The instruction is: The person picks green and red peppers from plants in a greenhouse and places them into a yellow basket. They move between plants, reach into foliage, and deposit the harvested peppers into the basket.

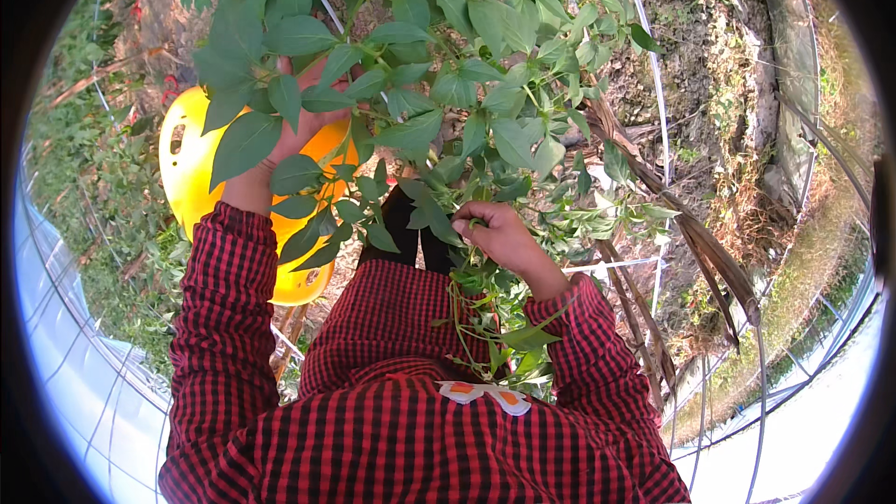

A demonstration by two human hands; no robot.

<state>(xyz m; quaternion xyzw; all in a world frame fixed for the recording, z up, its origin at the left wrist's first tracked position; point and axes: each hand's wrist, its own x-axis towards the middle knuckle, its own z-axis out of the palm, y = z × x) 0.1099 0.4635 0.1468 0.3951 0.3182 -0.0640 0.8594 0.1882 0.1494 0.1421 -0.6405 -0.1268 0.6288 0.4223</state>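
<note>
A leafy green plant [448, 77], pepper-like in its foliage, spreads in front of me. My left hand [311, 108] reaches up into its leaves above a yellow plastic basket [189, 175]. Leaves cover most of its fingers, so what they hold is hidden. Lower down, close to my body, my right hand [500, 234] is closed with thumb and forefinger pinching a small green plant piece [478, 222]. Whether that piece is a stem or a fruit is unclear. Thin leafy stems [465, 325] hang below the right hand, against my checked clothing.
White strings [654, 77] run past the plant on the right. Dry brown stalks [672, 203] slant beside them over bare soil [637, 119]. More low green plants [119, 224] grow at left. Plastic sheeting [63, 336] and thin hoops [759, 406] curve along the edges.
</note>
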